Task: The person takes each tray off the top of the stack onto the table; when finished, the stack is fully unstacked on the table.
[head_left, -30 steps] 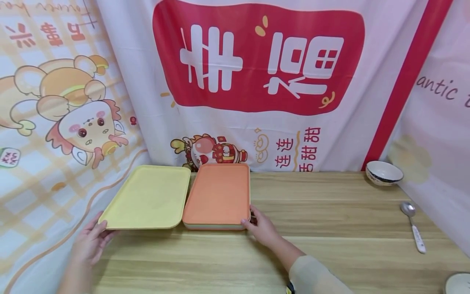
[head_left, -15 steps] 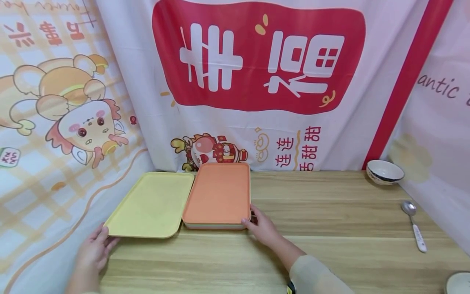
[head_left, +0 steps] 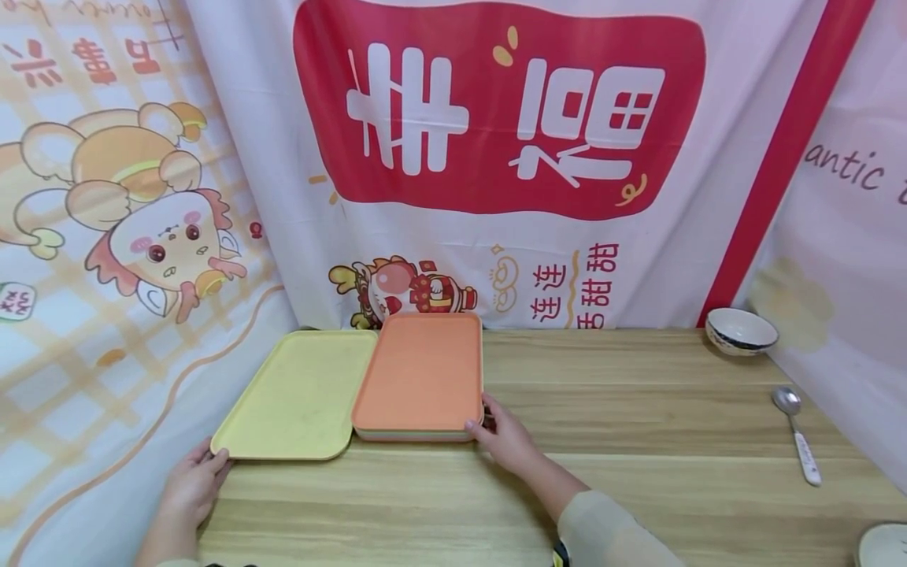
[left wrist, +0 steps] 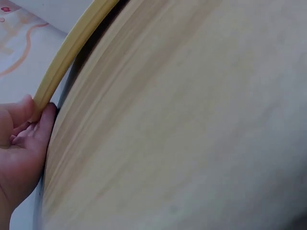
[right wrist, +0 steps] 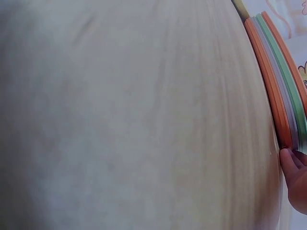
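Note:
A flat yellow tray (head_left: 301, 394) lies at the left of the table, its right edge against a stack of trays with an orange tray (head_left: 425, 370) on top. My left hand (head_left: 190, 487) pinches the yellow tray's near left corner, thumb above and fingers beneath; the left wrist view shows its rim (left wrist: 60, 62) between thumb and fingers. My right hand (head_left: 506, 441) holds the stack's near right corner, with the thumb at the top edge. In the right wrist view, orange, grey and green layers show in the stack's side (right wrist: 276, 76), and fingertips (right wrist: 288, 163) are at its bottom edge.
A patterned white bowl (head_left: 741, 331) stands at the table's back right corner. In front of it lies a spoon (head_left: 801, 437) with a white handle. Part of a pale dish (head_left: 884, 545) shows at the lower right. Printed cloths (head_left: 496, 268) hang behind and at the sides.
The yellow tray has come down and towards me, shifting slightly right with my left hand at its corner. My right hand and the stack have stayed in place.

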`<state>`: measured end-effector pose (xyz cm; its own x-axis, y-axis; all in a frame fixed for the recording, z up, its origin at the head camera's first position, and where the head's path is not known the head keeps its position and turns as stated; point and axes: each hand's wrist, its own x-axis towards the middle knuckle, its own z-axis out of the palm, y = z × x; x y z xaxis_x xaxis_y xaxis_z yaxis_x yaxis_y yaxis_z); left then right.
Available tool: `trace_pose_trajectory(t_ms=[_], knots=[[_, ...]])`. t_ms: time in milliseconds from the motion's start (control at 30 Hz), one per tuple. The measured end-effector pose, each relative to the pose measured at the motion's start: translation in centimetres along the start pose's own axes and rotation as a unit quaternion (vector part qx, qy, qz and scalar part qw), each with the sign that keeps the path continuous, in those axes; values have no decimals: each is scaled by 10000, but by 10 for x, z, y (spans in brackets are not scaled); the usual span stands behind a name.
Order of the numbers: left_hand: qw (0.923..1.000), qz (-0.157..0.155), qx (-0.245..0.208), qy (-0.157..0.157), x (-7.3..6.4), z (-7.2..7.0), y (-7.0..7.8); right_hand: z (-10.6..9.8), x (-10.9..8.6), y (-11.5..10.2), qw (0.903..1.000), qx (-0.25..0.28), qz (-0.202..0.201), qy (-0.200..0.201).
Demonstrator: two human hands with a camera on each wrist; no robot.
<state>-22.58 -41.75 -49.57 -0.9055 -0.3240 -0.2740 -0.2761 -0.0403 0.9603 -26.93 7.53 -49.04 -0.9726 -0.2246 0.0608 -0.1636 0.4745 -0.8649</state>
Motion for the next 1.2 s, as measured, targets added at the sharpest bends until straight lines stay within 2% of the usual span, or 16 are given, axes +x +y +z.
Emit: trace_pose_trajectory(t_ms=[133,267,400,500,633,733,800,900,1067,1200], knots=[[9946,196,906,472,0,0,1,0,0,0,10000,14,-24,-10],[9779,323,1951,681,-2,-1,3,0,1,1,10000,-44,-12,-1],[9620,412,2649,523,-6,-2,6,0,2,1,10000,-70,64,4],[9562,411,2881,311,-10,-2,9,0,1,1,9999,-94,69,0],[9451,536,3192,447,-16,6,15,0,1,1,9999,-139,40,-15],[9408,832,3226,629,-23,19,23,0,2,2,9999,-147,23,17],[9436,1065,3088,550,-28,31,27,0,2,2,9999,-161,-2,39],[9471,1286,2932,238,-34,51,30,0,2,2,9999,-148,25,35],[9409,1590,2959,-427,-39,92,26,1,2,1,9999,-142,62,-16],[9394,1845,2779,-793,-39,122,22,3,2,1,9997,-259,25,17]])
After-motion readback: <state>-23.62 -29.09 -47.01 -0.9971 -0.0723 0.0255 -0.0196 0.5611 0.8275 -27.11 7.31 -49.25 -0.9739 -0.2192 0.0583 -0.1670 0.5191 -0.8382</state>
